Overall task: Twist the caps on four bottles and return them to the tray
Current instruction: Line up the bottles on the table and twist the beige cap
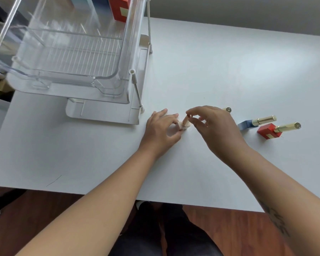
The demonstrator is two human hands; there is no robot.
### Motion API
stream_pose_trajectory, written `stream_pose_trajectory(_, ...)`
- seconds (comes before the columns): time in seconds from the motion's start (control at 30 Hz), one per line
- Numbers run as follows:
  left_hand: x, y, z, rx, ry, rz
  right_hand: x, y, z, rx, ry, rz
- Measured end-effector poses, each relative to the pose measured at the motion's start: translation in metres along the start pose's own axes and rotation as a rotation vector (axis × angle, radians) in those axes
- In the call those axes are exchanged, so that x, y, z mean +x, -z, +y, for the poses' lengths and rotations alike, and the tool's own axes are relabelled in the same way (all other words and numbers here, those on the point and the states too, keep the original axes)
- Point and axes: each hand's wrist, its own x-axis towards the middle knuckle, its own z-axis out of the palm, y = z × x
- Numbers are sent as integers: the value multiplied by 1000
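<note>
A small cream bottle [183, 126] stands on the white table [229, 71] between my hands. My left hand [161, 129] grips its body from the left. My right hand [214, 126] pinches its cream cap [185, 120] from above with thumb and forefinger. To the right stand a blue bottle [245, 125] and a red bottle [268, 133], both with long gold caps. Another gold cap [228, 109] peeks out behind my right hand; its bottle is hidden. The clear tray [63, 74] sits at the back left on a white rack, with a red bottle [118, 8] inside.
The white rack's base [103, 115] and thin posts [138, 93] stand just left of my left hand. The table's near edge runs below my forearms. Dark wood floor [229, 228] lies under it.
</note>
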Motion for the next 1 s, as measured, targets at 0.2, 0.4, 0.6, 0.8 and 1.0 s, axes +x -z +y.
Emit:
stream_pose_trajectory(0.2, -8, 17, 7, -123, 60, -111, -3, 10, 2, 85, -102, -4)
stream_pose_trajectory(0.4, -17, 41, 21, -348, 225, -207, -7, 33, -1, 211, -215, -66)
stream_pose_trajectory(0.6, -25, 55, 32, -608, 342, -222, -15, 52, -5, 381, -281, -125)
stream_pose_trajectory(0.8, -31, 66, 47, -778, 378, -276, -24, 67, -12, 481, -306, -108)
stream_pose_trajectory(1.0, -34, 80, 58, -832, 383, -330, -29, 77, -19, 511, -308, -136)
